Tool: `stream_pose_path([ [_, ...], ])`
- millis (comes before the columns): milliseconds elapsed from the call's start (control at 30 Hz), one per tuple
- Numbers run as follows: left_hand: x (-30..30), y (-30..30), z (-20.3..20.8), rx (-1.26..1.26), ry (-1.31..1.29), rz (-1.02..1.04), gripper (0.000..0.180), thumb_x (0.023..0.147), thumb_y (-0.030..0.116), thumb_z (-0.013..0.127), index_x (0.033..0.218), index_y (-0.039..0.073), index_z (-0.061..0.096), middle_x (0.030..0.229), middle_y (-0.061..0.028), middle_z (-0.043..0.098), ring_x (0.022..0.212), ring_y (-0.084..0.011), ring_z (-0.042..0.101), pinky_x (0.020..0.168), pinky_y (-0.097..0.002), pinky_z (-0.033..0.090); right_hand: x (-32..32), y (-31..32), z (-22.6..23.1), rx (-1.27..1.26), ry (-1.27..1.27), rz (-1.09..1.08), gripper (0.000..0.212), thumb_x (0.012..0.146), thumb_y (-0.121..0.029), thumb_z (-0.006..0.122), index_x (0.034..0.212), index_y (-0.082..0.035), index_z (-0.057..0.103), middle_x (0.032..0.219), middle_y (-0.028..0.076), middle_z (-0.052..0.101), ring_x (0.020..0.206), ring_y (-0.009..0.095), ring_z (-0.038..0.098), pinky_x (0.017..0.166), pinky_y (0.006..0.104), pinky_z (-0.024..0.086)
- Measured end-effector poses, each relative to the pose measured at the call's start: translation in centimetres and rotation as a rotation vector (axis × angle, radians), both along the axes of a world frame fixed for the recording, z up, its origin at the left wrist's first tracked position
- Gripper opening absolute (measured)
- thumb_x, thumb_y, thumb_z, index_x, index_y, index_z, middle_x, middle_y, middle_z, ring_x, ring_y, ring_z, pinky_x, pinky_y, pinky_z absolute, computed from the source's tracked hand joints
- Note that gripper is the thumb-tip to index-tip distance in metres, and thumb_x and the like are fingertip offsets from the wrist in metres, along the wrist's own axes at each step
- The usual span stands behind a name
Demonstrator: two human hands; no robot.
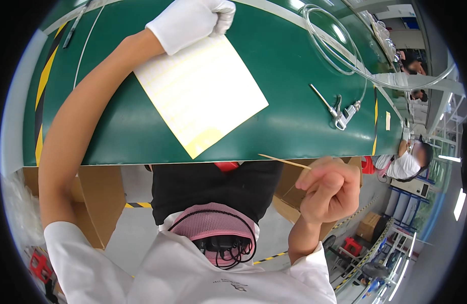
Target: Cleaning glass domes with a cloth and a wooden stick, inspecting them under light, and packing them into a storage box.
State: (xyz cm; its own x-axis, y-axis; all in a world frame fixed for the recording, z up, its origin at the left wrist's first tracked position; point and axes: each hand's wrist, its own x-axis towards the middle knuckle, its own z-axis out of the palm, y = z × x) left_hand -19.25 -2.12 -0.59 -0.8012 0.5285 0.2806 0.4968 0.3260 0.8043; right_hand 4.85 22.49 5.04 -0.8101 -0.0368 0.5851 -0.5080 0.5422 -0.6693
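My right hand (330, 190) is bare and raised just off the table's near edge. Its fingers pinch a thin pointed wooden stick (284, 161), whose tip points left toward the table edge. A pale yellow-and-white square sheet (203, 96) lies turned at an angle on the green table (299, 134). At the sheet's far side is my left hand (198, 23) in a white glove, its fingers curled closed. Whatever those fingers may hold is hidden. My left forearm reaches over the table, left of the sheet.
On the right of the table lies a silver air blow gun (342, 114) with a coiled clear hose (334, 40). A dark pen-like tool (73, 30) lies at the far left. Below the table stand cardboard boxes (99, 197). A co-worker (408, 162) sits at the right.
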Motion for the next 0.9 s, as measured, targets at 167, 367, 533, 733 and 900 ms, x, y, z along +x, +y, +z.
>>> stream_pose_path([
  [167,-0.1,0.0,-0.1,-0.036,0.08,-0.001,0.018,0.087,-0.002,0.05,0.076,0.004,0.063,0.07,-0.0084,0.065,0.066,-0.0192,0.064,0.064,-0.0317,0.051,-0.7,-0.8,-1.0,0.245,-0.209,-0.051,0.029,0.105,-0.007,0.05,0.085,0.004,0.068,0.067,0.01,0.065,0.05,0.011,0.057,0.05,0.023,0.043],
  [367,-0.2,0.4,-0.7,-0.036,0.174,-0.038,0.018,0.086,0.0,0.051,0.075,0.006,0.064,0.07,-0.0087,0.066,0.066,-0.0209,0.065,0.064,-0.0331,0.051,-0.3,-0.3,-5.7,0.052,-0.284,0.011,0.036,0.111,-0.02,0.048,0.09,0.004,0.065,0.072,0.011,0.067,0.055,0.012,0.06,0.049,0.0235,0.045],
  [533,-0.3,0.8,-0.4,-0.006,0.077,-0.034,0.017,0.085,0.001,0.052,0.076,0.006,0.065,0.07,-0.0108,0.066,0.067,-0.0234,0.065,0.065,-0.034,0.052,-0.7,-0.6,-7.0,0.066,-0.13,0.135,0.042,0.112,-0.028,0.045,0.091,0.005,0.061,0.07,0.012,0.065,0.054,0.013,0.057,0.047,0.024,0.042],
  [733,-0.3,0.9,-0.3,-0.007,0.137,-0.034,0.018,0.083,-0.001,0.051,0.075,0.006,0.065,0.071,-0.0106,0.066,0.069,-0.0229,0.065,0.065,-0.0335,0.051,-0.6,-0.3,-7.4,0.06,-0.149,0.138,0.042,0.112,-0.028,0.046,0.09,0.004,0.06,0.067,0.011,0.063,0.051,0.013,0.052,0.047,0.0241,0.04],
  [900,-0.1,0.1,-0.2,-0.048,0.166,-0.024,0.019,0.083,-0.002,0.051,0.073,0.006,0.065,0.072,-0.0107,0.067,0.069,-0.0232,0.065,0.065,-0.0336,0.051,-0.9,-1.0,-7.6,0.045,-0.142,0.177,0.042,0.111,-0.03,0.047,0.089,0.004,0.061,0.066,0.01,0.063,0.05,0.013,0.052,0.046,0.025,0.04],
])
